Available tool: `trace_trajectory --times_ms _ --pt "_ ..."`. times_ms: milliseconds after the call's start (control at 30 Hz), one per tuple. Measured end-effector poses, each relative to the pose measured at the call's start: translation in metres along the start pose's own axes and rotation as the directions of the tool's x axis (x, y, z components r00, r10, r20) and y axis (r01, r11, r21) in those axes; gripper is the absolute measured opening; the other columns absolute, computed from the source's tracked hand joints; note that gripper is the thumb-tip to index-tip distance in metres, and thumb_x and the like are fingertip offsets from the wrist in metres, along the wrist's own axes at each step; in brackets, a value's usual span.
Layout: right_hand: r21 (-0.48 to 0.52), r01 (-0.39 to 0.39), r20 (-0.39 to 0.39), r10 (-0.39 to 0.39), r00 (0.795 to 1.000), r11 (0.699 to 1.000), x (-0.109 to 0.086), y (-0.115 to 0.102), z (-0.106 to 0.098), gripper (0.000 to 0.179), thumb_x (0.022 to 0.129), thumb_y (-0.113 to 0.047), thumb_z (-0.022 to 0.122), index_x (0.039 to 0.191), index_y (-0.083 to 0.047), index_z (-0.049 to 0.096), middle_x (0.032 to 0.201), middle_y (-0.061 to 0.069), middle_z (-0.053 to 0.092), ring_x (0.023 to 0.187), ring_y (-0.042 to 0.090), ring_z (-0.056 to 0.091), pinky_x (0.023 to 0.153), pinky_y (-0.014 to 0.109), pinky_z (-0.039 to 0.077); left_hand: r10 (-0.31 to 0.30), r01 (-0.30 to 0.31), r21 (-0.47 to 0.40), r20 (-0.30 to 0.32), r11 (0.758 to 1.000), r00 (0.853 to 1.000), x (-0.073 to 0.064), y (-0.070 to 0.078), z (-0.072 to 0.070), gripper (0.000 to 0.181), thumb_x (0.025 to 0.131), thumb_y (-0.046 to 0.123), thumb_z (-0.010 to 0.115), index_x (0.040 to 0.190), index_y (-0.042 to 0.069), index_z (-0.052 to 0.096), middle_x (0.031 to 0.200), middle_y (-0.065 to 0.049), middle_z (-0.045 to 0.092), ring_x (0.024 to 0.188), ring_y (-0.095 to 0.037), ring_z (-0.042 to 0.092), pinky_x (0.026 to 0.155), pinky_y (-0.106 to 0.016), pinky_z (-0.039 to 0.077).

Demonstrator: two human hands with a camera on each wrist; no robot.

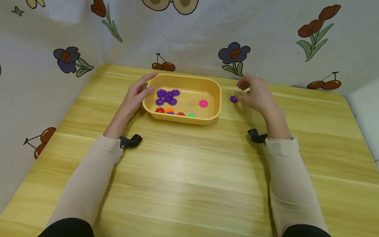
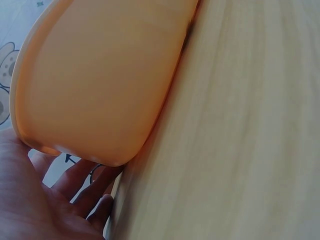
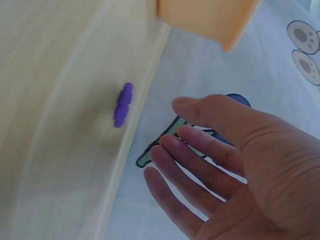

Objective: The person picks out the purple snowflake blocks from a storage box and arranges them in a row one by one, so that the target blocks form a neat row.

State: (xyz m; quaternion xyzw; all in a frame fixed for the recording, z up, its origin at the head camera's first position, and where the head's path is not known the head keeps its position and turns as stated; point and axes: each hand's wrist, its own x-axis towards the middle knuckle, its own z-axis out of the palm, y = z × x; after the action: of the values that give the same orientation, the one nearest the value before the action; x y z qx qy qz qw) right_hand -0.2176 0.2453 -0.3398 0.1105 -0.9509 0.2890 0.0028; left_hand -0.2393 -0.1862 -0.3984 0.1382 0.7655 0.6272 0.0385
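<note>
A yellow plastic basin (image 1: 183,121) stands on the table; its side shows large in the left wrist view. My left hand (image 1: 136,95) holds its left end, thumb over the rim and fingers outside. In the basin lie several purple snowflake discs (image 1: 168,95), a pink disc (image 1: 203,103), red discs (image 1: 160,110), an orange disc (image 1: 169,109) and a green disc (image 1: 191,115). Right of the basin is a single purple snowflake disc (image 1: 233,99), seen edge-on in the right wrist view. Beside it my right hand (image 1: 258,93) hovers with fingers loosely bent, apart from the disc (image 3: 123,105).
The wooden table (image 1: 183,177) reaches back to a white cloth (image 1: 189,39) printed with flowers and cherries. A dark wrist camera (image 1: 131,141) sits at the left cuff, another dark wrist camera (image 1: 256,136) at the right cuff.
</note>
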Motion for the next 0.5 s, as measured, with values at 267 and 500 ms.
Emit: trace_trajectory --times_ms 267,500 --pt "-0.010 0.029 -0.076 -0.030 0.997 1.000 -0.001 -0.015 -0.001 0.029 0.097 -0.012 0.072 0.121 0.004 0.068 0.120 0.025 0.070 0.114 0.041 0.067 0.101 0.054 0.057 -0.003 0.003 -0.003 0.000 1.000 1.000 0.002 -0.001 0.000 0.051 0.109 0.020 0.055 0.158 0.031 0.051 0.158 -0.012 0.053 0.137 -0.035 0.059 0.092 -0.025 0.061" --pt "0.011 0.035 -0.082 -0.034 0.996 0.999 0.006 -0.037 0.005 0.027 0.098 -0.012 0.071 0.121 0.004 0.068 0.120 0.022 0.071 0.115 0.038 0.068 0.103 0.052 0.057 0.009 -0.009 -0.021 0.004 1.000 1.000 0.002 -0.002 0.000 0.050 0.109 0.018 0.055 0.158 0.029 0.050 0.156 -0.017 0.054 0.135 -0.037 0.059 0.089 -0.024 0.062"
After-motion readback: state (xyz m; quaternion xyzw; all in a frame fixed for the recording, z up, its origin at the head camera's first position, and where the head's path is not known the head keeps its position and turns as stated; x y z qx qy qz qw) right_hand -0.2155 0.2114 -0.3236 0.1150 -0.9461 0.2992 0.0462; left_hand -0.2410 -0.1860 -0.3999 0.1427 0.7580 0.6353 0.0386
